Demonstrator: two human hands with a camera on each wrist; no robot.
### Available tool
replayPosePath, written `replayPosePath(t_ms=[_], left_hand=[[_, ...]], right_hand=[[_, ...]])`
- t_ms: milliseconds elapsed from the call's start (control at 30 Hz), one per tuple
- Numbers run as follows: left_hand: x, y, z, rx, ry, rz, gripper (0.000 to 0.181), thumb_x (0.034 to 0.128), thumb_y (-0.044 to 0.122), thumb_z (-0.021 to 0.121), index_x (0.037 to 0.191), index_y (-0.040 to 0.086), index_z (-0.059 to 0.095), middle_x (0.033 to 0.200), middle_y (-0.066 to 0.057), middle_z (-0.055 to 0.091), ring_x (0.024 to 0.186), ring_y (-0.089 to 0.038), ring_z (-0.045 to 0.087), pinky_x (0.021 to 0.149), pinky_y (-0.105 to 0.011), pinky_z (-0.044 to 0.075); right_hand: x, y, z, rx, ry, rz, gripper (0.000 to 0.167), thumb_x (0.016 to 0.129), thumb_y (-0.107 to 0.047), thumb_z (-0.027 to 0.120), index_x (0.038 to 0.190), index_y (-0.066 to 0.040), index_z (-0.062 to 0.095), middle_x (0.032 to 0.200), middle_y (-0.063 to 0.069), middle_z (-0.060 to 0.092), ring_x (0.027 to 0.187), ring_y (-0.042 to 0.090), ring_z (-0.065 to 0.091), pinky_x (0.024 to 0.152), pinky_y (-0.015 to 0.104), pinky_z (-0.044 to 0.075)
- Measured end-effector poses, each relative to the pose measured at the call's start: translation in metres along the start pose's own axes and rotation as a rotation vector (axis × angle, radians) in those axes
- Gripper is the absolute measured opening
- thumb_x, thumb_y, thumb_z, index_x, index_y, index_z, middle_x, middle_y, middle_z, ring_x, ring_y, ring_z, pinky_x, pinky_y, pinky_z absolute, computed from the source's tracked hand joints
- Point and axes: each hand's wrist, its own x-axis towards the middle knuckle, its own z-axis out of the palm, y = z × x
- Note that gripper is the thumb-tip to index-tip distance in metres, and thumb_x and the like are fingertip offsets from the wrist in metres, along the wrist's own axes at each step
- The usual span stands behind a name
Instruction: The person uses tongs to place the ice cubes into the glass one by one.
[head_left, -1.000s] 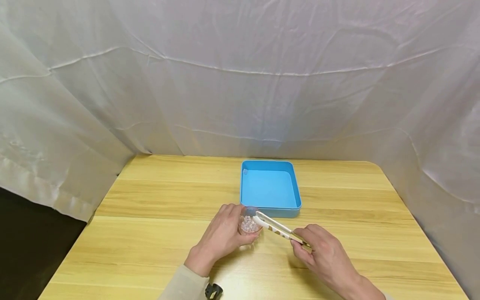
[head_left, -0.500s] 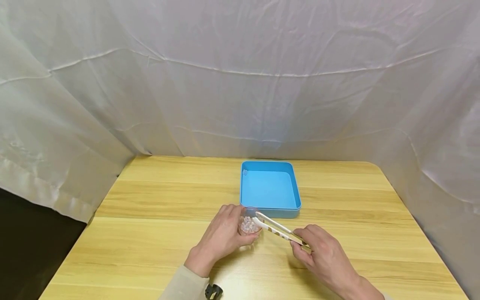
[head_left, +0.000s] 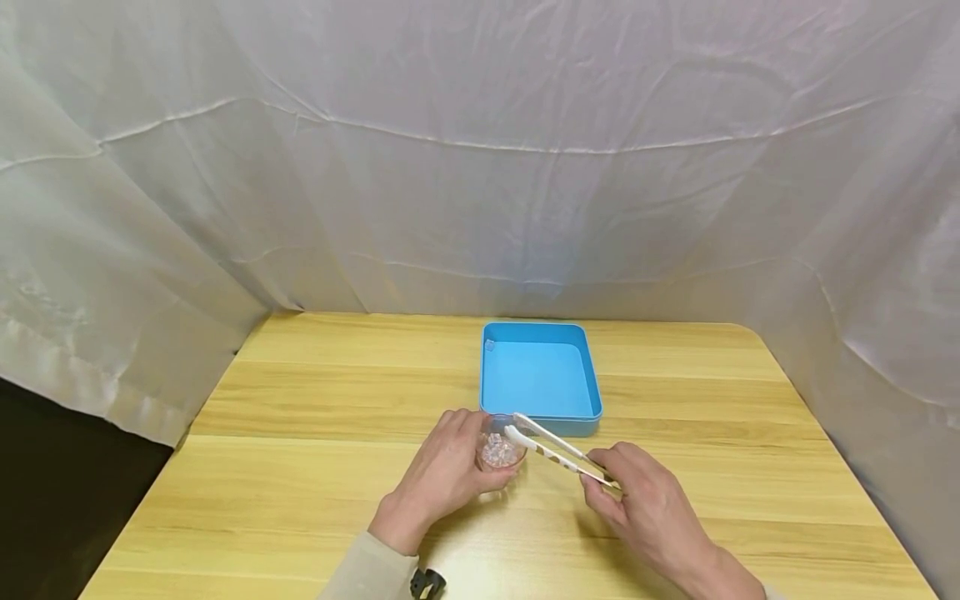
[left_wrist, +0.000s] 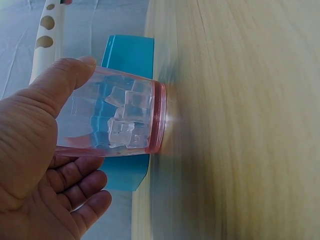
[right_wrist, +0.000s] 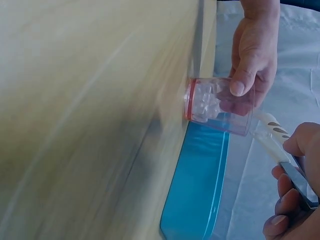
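A clear, pink-tinted cup (left_wrist: 80,117) stands upright on the table, partly filled with clear ice-like cubes (left_wrist: 131,112). My left hand (head_left: 442,467) grips the cup from the left, thumb on the near side and fingers behind. My right hand (head_left: 648,508) holds white tongs with brown spots (head_left: 551,455), pinched between thumb and fingers. Their two tips are apart at the cup's rim, above the cubes. Whether anything sits between the tips I cannot tell. Just behind the cup lies a shallow blue tray (head_left: 540,379), with a single clear cube (head_left: 490,344) in its far left corner.
The wooden table (head_left: 330,467) extends around the hands to both sides. A pale grey curtain (head_left: 480,167) hangs along the back and sides. A small black object (head_left: 427,583) shows at my left sleeve, near the bottom edge of the head view.
The tongs' tips have shifted slightly up and away from the cubes, and they stand a little wider apart. The left hand, cup and tray have stayed in place.
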Motion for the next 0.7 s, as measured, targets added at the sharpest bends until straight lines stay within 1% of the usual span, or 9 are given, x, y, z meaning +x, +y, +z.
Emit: replayPosePath(t_ms=[67,133,200,367,533,700], left_hand=[[0.0,0.0,0.0,-0.001,-0.001,0.0,0.07,0.0794,0.047,0.09,0.13,0.006,0.065,0.116,-0.006,0.069,0.106,-0.018,0.058,0.091,-0.035,0.053],[0.0,-0.001,0.0,-0.003,-0.004,-0.001,0.071,0.0796,0.047,0.09,0.131,0.005,0.065,0.118,-0.007,0.07,0.107,-0.019,0.058,0.093,-0.036,0.054],[0.0,-0.001,0.001,-0.002,-0.006,-0.001,0.072,0.0798,0.047,0.09,0.131,0.005,0.065,0.119,-0.007,0.07,0.108,-0.019,0.059,0.095,-0.037,0.054],[0.0,-0.001,0.0,0.005,-0.01,0.001,0.071,0.0793,0.047,0.091,0.131,0.005,0.065,0.12,-0.006,0.069,0.11,-0.02,0.059,0.097,-0.038,0.055],[0.0,-0.002,0.0,-0.007,-0.015,-0.003,0.071,0.0791,0.046,0.091,0.13,0.005,0.065,0.118,-0.006,0.069,0.109,-0.02,0.059,0.095,-0.038,0.055],[0.0,-0.001,0.0,-0.006,-0.02,-0.01,0.07,0.0792,0.047,0.091,0.129,0.005,0.065,0.117,-0.006,0.069,0.108,-0.019,0.058,0.094,-0.037,0.054]], right_hand=[[0.004,0.002,0.001,-0.006,0.007,0.0,0.013,0.095,-0.022,0.068,0.097,-0.011,0.072,0.08,-0.011,0.057,0.072,0.0,0.043,0.057,0.013,0.038],[0.008,0.003,0.003,-0.016,0.006,0.008,0.011,0.091,-0.019,0.07,0.097,-0.01,0.072,0.079,-0.01,0.057,0.071,0.0,0.043,0.056,0.013,0.038],[0.014,0.006,0.004,-0.029,-0.001,0.019,0.012,0.089,-0.017,0.073,0.097,-0.008,0.072,0.079,-0.008,0.057,0.071,0.001,0.043,0.056,0.015,0.038],[0.029,0.015,0.01,-0.057,-0.03,0.08,0.015,0.084,-0.01,0.077,0.097,-0.005,0.072,0.079,-0.004,0.06,0.069,0.004,0.043,0.054,0.019,0.041],[0.047,0.028,0.019,-0.081,-0.082,0.146,0.015,0.087,-0.009,0.079,0.098,-0.001,0.073,0.079,0.001,0.062,0.067,0.007,0.046,0.054,0.024,0.045],[0.07,0.042,0.028,-0.087,-0.193,0.25,0.013,0.094,-0.013,0.074,0.098,-0.001,0.072,0.08,0.003,0.063,0.067,0.012,0.05,0.056,0.028,0.047]])
